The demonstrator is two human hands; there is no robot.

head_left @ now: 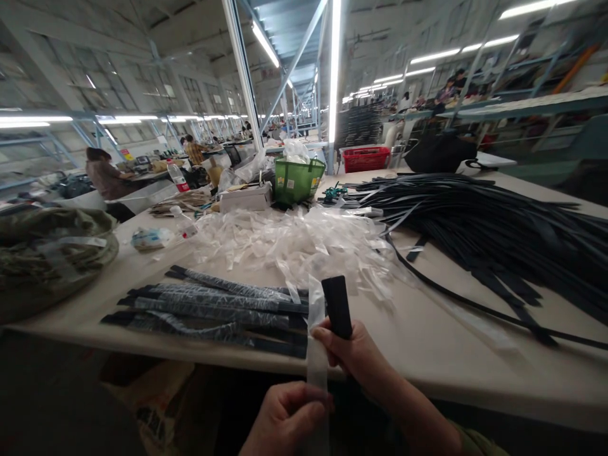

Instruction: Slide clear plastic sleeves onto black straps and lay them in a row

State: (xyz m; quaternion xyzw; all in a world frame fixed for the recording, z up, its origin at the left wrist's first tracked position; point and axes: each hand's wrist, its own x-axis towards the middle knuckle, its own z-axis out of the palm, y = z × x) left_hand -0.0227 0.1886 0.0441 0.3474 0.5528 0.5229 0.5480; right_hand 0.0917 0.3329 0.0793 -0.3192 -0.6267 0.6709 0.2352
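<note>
My right hand [349,348] is closed around a black strip [337,304], whose end sticks up above the fingers. Between its thumb and finger it also pinches a clear plastic sleeve [316,310] that hangs beside the strip. Lower down, my left hand [292,415] is closed on the lower part of that same sleeve. Left of my hands, several black strips in clear wrapping [209,304] lie side by side along the table's front edge. A loose heap of clear plastic sleeves [294,240] spreads behind them.
A large bundle of black strips [498,221] covers the right of the table [427,354]. Behind the heap stand a green bag [297,180], a white box [246,197] and a red basket [365,159]. A cloth sack [52,259] sits at left; a person [107,174] sits beyond.
</note>
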